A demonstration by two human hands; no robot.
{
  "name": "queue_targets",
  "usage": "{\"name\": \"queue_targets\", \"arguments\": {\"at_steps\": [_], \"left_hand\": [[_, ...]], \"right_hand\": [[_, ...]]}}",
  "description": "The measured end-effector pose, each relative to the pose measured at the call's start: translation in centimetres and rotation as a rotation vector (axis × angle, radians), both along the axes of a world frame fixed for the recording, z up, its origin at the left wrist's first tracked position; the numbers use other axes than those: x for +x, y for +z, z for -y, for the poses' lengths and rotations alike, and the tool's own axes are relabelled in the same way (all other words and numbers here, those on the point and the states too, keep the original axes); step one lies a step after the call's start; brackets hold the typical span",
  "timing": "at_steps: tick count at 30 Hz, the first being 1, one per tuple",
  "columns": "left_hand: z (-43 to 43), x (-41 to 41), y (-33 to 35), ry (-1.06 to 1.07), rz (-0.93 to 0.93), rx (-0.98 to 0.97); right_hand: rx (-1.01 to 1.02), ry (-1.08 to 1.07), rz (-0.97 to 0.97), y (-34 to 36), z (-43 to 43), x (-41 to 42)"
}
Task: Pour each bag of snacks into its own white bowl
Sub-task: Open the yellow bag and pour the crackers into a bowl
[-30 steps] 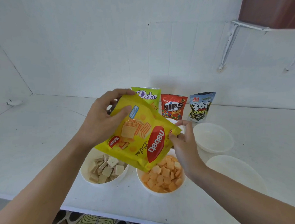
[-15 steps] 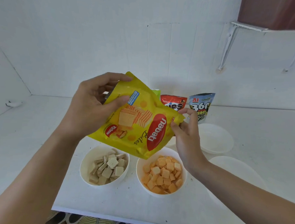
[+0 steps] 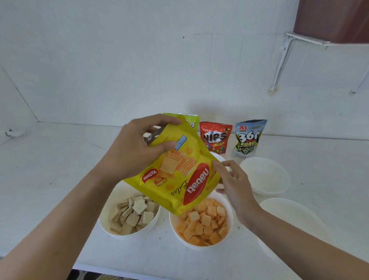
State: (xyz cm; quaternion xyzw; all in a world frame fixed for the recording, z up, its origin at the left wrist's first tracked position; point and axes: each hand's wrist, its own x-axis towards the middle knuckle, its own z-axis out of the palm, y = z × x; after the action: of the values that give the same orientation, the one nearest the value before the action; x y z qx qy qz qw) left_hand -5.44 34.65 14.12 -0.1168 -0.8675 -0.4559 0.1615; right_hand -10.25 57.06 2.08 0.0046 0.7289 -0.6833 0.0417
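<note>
The left hand gripped the yellow bag by its upper end, thumb across the front, tilted above the bowl of orange crackers. The right hand, fingers loosely spread, touched the bag's right edge. Beside it sat the bowl of pale wafers on the white surface.
</note>
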Motion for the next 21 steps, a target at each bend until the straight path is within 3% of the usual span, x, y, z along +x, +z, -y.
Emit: {"name": "queue_targets", "arguments": {"at_steps": [6,13,17,21], "left_hand": [[-0.5,-0.1,4.2,-0.058,-0.102,-0.005],[-2.1,-0.9,2.1,-0.071,-0.077,-0.189],[-2.7,-0.8,1.0,-0.058,-0.073,-0.196],[-2.7,-0.3,2.9,-0.069,-0.162,-0.157]], "right_hand": [[-0.024,0.109,-0.336,3.6,0.3,-0.2],[0.099,0.173,-0.374,0.5,0.0,1.0],[0.153,0.153,-0.363,-0.5,-0.1,1.3],[0.125,0.108,-0.499,1.2,-0.1,0.7]]}}
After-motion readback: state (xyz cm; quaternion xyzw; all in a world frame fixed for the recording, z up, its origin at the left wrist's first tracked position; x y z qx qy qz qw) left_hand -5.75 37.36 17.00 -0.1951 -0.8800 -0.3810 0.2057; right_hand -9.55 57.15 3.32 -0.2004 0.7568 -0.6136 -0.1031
